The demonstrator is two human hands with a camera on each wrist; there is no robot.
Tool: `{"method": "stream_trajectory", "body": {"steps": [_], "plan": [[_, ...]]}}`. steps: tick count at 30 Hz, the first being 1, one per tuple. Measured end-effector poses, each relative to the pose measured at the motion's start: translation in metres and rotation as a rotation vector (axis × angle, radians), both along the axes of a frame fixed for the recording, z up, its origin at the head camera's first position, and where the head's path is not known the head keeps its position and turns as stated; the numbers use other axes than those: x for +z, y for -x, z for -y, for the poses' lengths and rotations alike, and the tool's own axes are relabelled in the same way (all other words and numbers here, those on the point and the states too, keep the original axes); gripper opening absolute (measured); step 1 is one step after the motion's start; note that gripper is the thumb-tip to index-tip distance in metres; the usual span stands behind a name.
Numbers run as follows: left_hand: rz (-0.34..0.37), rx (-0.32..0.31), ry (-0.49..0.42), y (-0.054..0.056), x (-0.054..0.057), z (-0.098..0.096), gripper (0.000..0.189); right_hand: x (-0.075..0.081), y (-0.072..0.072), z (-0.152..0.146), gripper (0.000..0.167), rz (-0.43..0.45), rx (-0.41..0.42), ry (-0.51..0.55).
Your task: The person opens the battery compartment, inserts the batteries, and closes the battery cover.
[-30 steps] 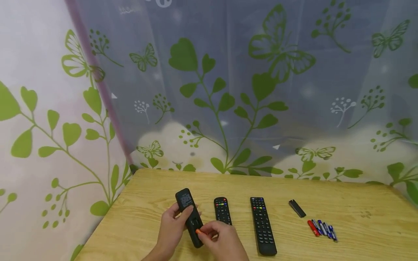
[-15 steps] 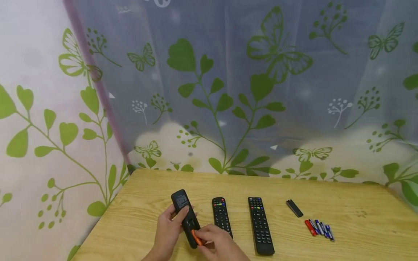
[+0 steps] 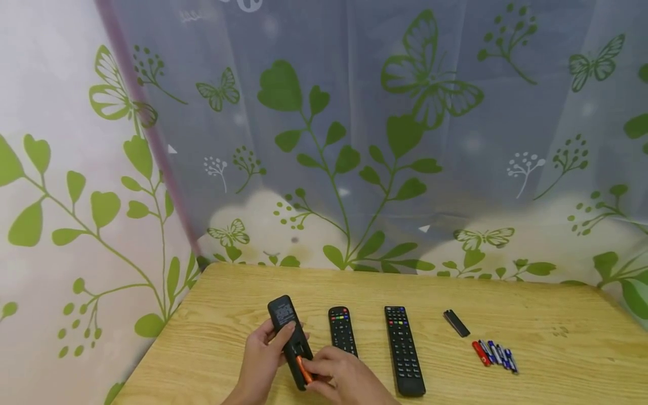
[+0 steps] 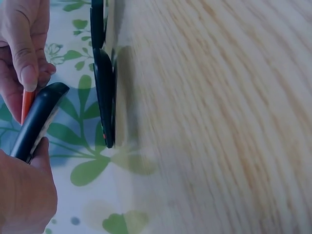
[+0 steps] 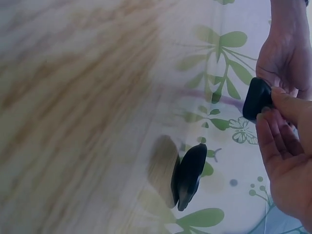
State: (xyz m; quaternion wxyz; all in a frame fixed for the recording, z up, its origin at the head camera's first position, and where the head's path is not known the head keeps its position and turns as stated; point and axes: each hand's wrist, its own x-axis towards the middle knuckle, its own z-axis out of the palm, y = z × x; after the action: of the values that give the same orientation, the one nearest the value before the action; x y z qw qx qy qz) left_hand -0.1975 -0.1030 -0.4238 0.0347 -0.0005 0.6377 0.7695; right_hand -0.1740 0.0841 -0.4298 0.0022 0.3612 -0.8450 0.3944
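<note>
R grip (image 3: 341,369) pinches orange batt (image 3: 304,370) btwn thumb & fingers; batt's at the open slot (image 3: 298,347) in the back of the black remote (image 3: 282,312). L grip (image 3: 264,351) holds the remote, thumb on its back. Can't tell how deep batt sits. Batt: prob. hard, slick, smallish; best held by its sides. Remote: likely light, stiff plastic; take its edges, clear of slot. R grip's fingers part-block the slot. On worktop (image 3: 572,360): short remote (image 3: 342,329), part-hidden by R grip; long remote (image 3: 405,357); farther R, black strip (image 3: 457,323), red batt (image 3: 481,354) & blue-silver batts (image 3: 498,354).
</note>
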Motion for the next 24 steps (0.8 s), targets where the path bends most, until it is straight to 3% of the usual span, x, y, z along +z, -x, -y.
{"method": "stream_trajectory", "body": {"steps": [4,10,17,24], "plan": [[-0.002,0.002,0.004,-0.0012,0.0015,0.0006,0.050,-0.0017,-0.0005,-0.0004,0.037,-0.051,-0.020,0.010],[0.015,-0.001,-0.010,-0.0023,0.0021,0.0015,0.051,-0.0041,-0.0010,-0.0018,0.037,-0.045,-0.012,0.013],[0.047,0.011,-0.060,-0.0038,0.0028,0.0017,0.050,-0.0102,-0.0033,0.0002,0.033,-0.257,0.008,0.016],[0.046,0.001,-0.085,-0.0047,0.0031,0.0012,0.051,-0.0063,-0.0063,0.0017,0.028,-0.258,-0.046,0.034]]}}
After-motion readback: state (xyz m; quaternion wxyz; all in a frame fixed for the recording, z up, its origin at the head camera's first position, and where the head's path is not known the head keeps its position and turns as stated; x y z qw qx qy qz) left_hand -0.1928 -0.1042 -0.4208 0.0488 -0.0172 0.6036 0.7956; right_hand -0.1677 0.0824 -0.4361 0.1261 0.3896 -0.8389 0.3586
